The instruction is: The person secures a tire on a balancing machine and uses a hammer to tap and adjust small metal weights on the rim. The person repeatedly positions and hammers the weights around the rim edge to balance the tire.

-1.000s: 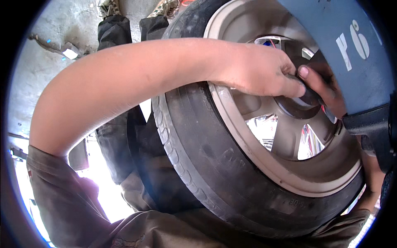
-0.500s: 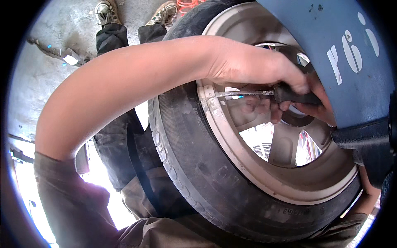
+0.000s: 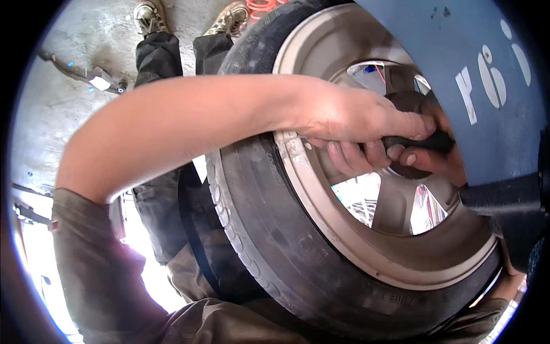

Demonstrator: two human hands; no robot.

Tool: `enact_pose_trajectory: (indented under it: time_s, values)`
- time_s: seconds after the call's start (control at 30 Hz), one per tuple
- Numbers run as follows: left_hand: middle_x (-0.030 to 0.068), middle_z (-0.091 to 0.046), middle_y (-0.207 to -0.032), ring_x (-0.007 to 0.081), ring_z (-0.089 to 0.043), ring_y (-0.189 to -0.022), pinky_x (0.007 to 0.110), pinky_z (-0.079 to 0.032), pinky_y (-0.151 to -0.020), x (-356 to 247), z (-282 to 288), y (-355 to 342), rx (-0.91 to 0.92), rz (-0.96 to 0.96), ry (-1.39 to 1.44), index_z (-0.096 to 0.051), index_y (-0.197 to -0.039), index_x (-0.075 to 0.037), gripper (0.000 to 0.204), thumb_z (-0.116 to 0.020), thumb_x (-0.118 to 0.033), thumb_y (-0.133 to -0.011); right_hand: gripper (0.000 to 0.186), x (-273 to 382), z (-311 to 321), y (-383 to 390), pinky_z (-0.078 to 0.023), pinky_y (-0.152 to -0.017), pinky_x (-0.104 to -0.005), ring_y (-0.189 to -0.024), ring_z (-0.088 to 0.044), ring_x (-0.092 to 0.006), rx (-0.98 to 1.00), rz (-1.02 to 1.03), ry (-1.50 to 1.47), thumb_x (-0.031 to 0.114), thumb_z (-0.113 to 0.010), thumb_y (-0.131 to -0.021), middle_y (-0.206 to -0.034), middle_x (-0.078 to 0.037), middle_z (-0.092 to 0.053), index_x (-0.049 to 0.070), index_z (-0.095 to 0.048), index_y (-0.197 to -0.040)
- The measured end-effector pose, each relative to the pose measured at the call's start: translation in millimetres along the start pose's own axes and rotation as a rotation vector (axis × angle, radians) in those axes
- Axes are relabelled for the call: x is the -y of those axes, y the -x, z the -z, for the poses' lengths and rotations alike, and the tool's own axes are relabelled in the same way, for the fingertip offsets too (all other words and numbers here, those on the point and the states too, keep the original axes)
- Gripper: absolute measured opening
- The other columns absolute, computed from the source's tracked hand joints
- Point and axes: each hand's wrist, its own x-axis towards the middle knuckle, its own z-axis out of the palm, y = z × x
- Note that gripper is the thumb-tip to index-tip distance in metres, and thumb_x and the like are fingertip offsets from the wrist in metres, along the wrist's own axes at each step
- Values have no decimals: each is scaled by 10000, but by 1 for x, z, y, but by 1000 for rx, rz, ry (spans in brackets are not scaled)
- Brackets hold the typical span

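Head view.
Item: one black handle (image 3: 428, 141), lying crosswise over the hollow of the wheel, between my two hands and just left of the blue panel (image 3: 452, 63); its far end is hidden, so I cannot tell where it bears.
Item: left hand (image 3: 361, 123), fingers curled around the front of the handle, thumb laid along the top.
Item: right hand (image 3: 440, 161), partly hidden by the panel; what shows is closed about the handle's rear.
Item: one wheel, tilted; black tire (image 3: 292, 235), beige rim (image 3: 355, 243), rim edge scuffed pale near my left wrist.
Item: one red coiled hose (image 3: 262, 7), beyond the tire.
Handling notes, in my judgement: grip best firm yet unstrained, both hands in line with the handle; pressure short and even, so a slip spares the rim; left knuckles clear of the metal, right hand clear of the panel's edge; left wrist straight.
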Motion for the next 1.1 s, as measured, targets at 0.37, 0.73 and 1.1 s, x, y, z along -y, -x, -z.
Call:
enact_pose_trajectory:
  time_s: [0.37,0.73,1.1]
  values:
    - [-60,-397,-592,48,-299,-431,228,-207,-379,-11,-5,13,-121,-25,-109,-576,-870,-113,513,-425,-539,-1113,354,-7,6,-4,-556,-849,-361,-948,-716,-258,25,-48,-72,180,-780,-936,-1022,-141,-726,19,-668,-1230]
    - [23,-571,-666,143,-539,-673,332,-464,-665,-5,-5,18,-473,-269,-547,-684,-872,-8,702,-391,-595,-1122,373,-15,12,-25,-552,-867,-369,-965,-714,-269,97,-66,-177,175,-781,-931,-1034,-147,-722,19,-658,-1247]
    - [-30,-488,-570,95,-446,-489,269,-351,-461,-28,-10,20,-369,40,-471,-592,-690,-87,739,-411,-693,-1073,393,-2,15,-9,-549,-885,-378,-982,-712,-280,135,-218,-228,171,-782,-927,-1047,-154,-718,19,-648,-1264]
